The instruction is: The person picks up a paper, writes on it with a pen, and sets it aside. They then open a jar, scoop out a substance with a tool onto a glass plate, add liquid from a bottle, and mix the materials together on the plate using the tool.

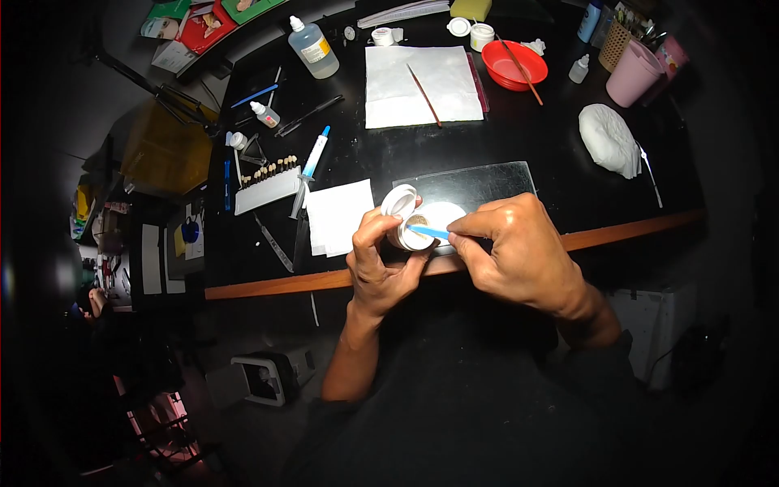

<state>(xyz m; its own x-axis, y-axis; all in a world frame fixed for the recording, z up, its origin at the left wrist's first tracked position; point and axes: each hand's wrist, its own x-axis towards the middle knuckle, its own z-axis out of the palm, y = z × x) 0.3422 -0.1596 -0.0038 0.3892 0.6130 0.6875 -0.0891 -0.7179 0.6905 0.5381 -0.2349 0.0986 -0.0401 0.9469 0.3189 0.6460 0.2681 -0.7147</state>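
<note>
My left hand [383, 264] holds a small white jar [399, 237] near the desk's front edge, with its flip lid [400, 200] standing open. Pinched in my right hand [519, 252] is a blue spatula [430, 232], its far end inside the jar's mouth. Some pale beige material shows in the jar. Behind and below the hands, a white round piece [446, 216] rests on a glass slab [503, 180]. White paper sheets [337, 213] lie just left of the jar.
On the left are a syringe [312, 162], a row of shade tabs [268, 188] and a large bottle [315, 55]. Further back lies a paper towel [393, 89] with a brush; a red bowl [503, 73], pink cup [634, 75] and white cloth bundle [607, 140] stand right.
</note>
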